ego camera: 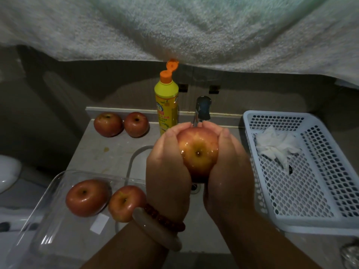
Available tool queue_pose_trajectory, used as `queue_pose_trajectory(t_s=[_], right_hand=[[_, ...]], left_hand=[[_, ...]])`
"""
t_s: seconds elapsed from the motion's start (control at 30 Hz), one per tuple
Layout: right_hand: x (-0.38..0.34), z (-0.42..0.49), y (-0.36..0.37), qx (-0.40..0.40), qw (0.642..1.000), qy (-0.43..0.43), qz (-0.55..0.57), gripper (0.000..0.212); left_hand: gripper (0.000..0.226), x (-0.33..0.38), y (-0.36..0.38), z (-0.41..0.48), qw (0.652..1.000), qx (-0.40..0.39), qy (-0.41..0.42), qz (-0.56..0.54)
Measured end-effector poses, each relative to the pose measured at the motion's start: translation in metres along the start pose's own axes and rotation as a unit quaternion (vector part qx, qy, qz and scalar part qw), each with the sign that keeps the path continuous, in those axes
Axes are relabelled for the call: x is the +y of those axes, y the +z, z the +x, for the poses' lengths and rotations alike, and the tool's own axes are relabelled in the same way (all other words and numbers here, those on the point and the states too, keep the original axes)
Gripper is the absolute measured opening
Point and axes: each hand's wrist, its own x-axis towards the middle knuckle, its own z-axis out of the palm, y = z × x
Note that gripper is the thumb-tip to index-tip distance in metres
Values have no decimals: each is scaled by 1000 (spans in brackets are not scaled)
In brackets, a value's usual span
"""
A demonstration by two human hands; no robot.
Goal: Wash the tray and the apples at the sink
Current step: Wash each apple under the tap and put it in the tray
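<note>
A wet red-and-yellow apple (198, 152) is cupped between both hands over the sink (136, 154), just below the tap (203, 110). My left hand (167, 171) grips its left side and my right hand (229, 171) grips its right side. A clear plastic tray (48, 220) sits at the lower left on the counter and holds two red apples (86, 198) (126, 202). Two more apples (108, 124) (136, 124) lie on the counter at the back left. The sink basin is mostly hidden by my hands.
A yellow dish-soap bottle (166, 105) with its orange cap flipped open stands behind the sink. A light blue perforated basket (314, 220) with a crumpled white tissue (275, 146) sits to the right. A towel (174, 26) hangs overhead.
</note>
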Motion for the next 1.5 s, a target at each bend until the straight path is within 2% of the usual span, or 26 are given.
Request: queue_pose_trajectory(t_s=[0.03,0.1,0.13,0.2,0.3,0.37,0.43,0.47,0.53,0.6,0.73,0.87,0.97,1.03,1.1,1.17,1.2,1.27,1.33,1.43,1.5], right_hand=[[1,-1,0,-19,1000,-9,-20,22],[5,-1,-3,-43,997,-38,-56,28],[6,0,-5,-40,997,-42,-59,30],[3,5,-9,-21,1000,-7,-22,26],[-3,13,-16,10,995,89,48,24],[-6,16,-20,9,988,134,76,28],[-6,16,-22,-37,989,136,49,15],[-5,18,-25,-78,988,132,25,22],[-4,22,-31,-144,981,125,-31,49],[-4,27,-35,-167,976,131,-48,63],[0,27,-35,-175,973,144,38,60],[12,17,-27,-128,974,159,100,50],[19,19,-29,-63,984,158,52,46],[20,21,-33,-63,983,168,23,44],[18,24,-37,-85,982,170,-11,57],[12,33,-42,-78,987,113,-83,63],[9,40,-45,-57,984,61,-156,60],[1,61,-50,-12,950,-42,-308,51],[-3,84,-52,3,916,-112,-385,55],[14,119,-50,-59,831,-222,-507,59],[26,133,-45,-82,807,-218,-543,51]], left_hand=[[42,-2,2,-1,999,0,22,33],[26,-1,9,-5,998,7,-51,21],[23,2,10,-9,995,25,-42,87],[35,0,8,-10,991,-54,51,113],[60,-8,-14,-3,975,-135,113,138],[68,-16,-12,1,967,-165,129,145],[71,-16,-12,3,969,-178,101,137],[72,-16,-13,5,970,-181,88,134],[77,-16,-16,7,965,-193,87,153],[78,-15,-16,8,963,-209,82,146],[67,-10,-17,11,983,-182,-14,-6],[56,-14,-1,5,993,-87,-62,-47],[69,-20,3,3,991,-106,-82,-18],[73,-24,-1,5,986,-149,-67,23],[73,-28,-6,8,982,-173,-50,56],[73,-34,-10,11,982,-161,-31,98],[73,-38,-11,12,981,-149,-26,122],[72,-50,-13,13,978,-125,-28,166],[72,-65,-14,13,975,-102,-39,192],[75,-84,-9,16,969,-96,-66,217],[77,-94,-4,20,967,-93,-84,223]])
